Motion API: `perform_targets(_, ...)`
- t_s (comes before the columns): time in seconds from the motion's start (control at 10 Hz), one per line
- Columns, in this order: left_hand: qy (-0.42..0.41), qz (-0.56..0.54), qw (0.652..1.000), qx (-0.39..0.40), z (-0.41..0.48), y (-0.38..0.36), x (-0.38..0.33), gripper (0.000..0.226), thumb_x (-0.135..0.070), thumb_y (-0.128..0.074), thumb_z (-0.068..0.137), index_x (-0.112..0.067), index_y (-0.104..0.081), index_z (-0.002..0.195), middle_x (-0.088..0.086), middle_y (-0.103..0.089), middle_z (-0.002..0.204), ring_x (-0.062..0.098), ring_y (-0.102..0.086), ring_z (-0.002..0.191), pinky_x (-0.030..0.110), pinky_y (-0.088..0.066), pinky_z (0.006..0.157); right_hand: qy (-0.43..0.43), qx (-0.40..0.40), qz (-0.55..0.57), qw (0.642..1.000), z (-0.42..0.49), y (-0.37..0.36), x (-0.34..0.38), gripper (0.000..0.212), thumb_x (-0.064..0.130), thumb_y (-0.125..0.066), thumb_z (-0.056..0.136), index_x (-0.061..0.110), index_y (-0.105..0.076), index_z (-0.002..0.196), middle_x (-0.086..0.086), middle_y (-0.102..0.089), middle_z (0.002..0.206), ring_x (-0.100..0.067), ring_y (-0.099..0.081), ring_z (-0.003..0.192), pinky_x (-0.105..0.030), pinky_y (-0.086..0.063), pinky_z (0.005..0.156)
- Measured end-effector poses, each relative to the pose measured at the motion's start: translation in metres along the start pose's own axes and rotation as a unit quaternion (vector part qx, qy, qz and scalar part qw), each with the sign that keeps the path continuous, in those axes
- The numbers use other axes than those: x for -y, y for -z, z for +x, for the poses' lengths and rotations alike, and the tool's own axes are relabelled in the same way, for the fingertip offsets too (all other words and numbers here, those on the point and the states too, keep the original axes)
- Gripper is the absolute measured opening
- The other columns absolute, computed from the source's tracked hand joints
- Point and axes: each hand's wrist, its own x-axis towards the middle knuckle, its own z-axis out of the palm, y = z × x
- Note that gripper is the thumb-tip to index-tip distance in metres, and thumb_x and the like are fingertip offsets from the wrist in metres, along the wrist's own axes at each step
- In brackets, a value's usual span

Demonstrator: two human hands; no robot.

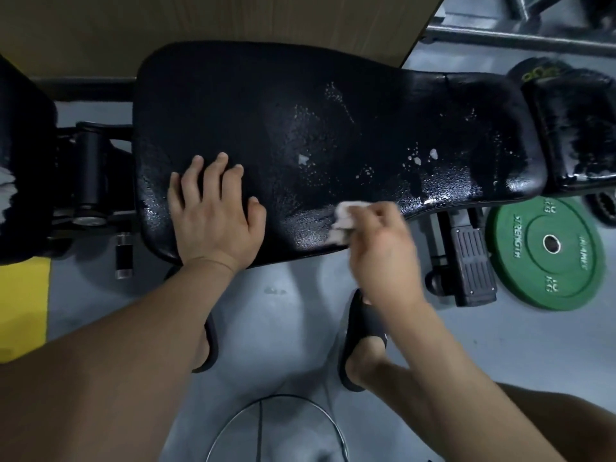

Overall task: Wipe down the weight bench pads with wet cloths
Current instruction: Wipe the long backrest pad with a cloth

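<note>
well, my left hand [213,211] lies flat, fingers straight, on the black bench pad [266,111] at centre left, while my right hand [383,248] pinches a crumpled white cloth [343,225] against the pad's near edge, lower centre. droplets speckle the bare pad toward the upper right. at right, on the grey floor [283,328], a green weight plate [546,261] reads "strength" and "kg", near the pad's narrow end.
</note>
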Motion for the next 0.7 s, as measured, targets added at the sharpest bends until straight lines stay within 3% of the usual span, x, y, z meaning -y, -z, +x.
perform_targets(0.1,0.001,0.005,1.000,0.002,0.000,-0.001,0.002,0.052,-0.041,-0.044,0.092,-0.016,-0.053,0.137,0.005,-0.045,0.154,0.034,-0.030,0.148,0.057,-0.017,0.122,-0.099,-0.068,-0.031,0.992,0.004,-0.002,-0.008,0.031,0.002,-0.055,0.087,0.006,-0.072,0.113,-0.018,-0.059,0.104,-0.038,-0.061,0.083,-0.033,-0.044,0.071)
perform_targets(0.2,0.003,0.006,1.000,0.001,-0.002,-0.001,0.002,0.053,-0.040,-0.044,0.092,-0.016,-0.053,0.137,0.005,-0.046,0.153,0.034,-0.030,0.148,0.058,-0.017,0.122,-0.032,-0.014,0.018,0.999,-0.007,-0.023,0.040,0.039,0.020,-0.052,0.091,0.004,-0.065,0.124,-0.015,-0.056,0.106,-0.034,-0.057,0.090,-0.037,-0.051,0.082)
perform_targets(0.3,0.004,0.003,1.000,-0.004,0.000,0.000,0.001,0.052,-0.040,-0.045,0.091,-0.016,-0.054,0.137,0.006,-0.046,0.153,0.034,-0.031,0.147,0.058,-0.018,0.121,0.031,0.030,0.025,0.999,-0.011,-0.027,0.059,0.051,0.031,-0.062,0.094,0.001,-0.058,0.136,-0.014,-0.052,0.108,-0.032,-0.052,0.094,-0.038,-0.051,0.084)
perform_targets(0.4,-0.004,0.005,1.000,-0.007,0.000,-0.001,0.001,0.052,-0.040,-0.045,0.092,-0.016,-0.055,0.137,0.005,-0.047,0.153,0.034,-0.032,0.147,0.057,-0.018,0.122,0.053,0.014,0.011,0.998,0.002,-0.018,0.027,0.034,0.006,-0.062,0.093,0.007,-0.067,0.126,-0.014,-0.055,0.104,-0.036,-0.056,0.088,-0.046,-0.054,0.077)
perform_targets(0.5,-0.003,0.004,1.000,-0.010,0.000,-0.001,0.003,0.051,-0.039,-0.047,0.092,-0.016,-0.055,0.136,0.005,-0.047,0.152,0.034,-0.032,0.147,0.057,-0.018,0.122,-0.006,-0.044,0.012,0.999,0.016,-0.019,0.015,0.036,0.000,-0.055,0.090,0.008,-0.071,0.121,-0.017,-0.058,0.109,-0.039,-0.057,0.089,-0.048,-0.054,0.078)
perform_targets(0.6,-0.003,0.002,1.000,-0.008,-0.002,-0.002,0.003,0.050,-0.038,-0.047,0.092,-0.016,-0.055,0.136,0.005,-0.047,0.153,0.034,-0.032,0.147,0.058,-0.018,0.121,0.057,-0.001,0.027,0.998,-0.002,-0.032,0.045,0.039,-0.002,-0.057,0.087,0.007,-0.069,0.123,-0.016,-0.059,0.115,-0.035,-0.056,0.093,-0.043,-0.052,0.082)
perform_targets(0.7,-0.002,0.002,1.000,-0.007,0.001,-0.001,0.003,0.050,-0.038,-0.047,0.091,-0.016,-0.055,0.136,0.005,-0.047,0.153,0.035,-0.033,0.147,0.058,-0.019,0.121,0.137,0.037,0.032,0.989,0.013,-0.033,0.047,0.038,-0.003,-0.059,0.088,0.008,-0.070,0.123,-0.014,-0.060,0.113,-0.034,-0.057,0.092,-0.043,-0.053,0.077)
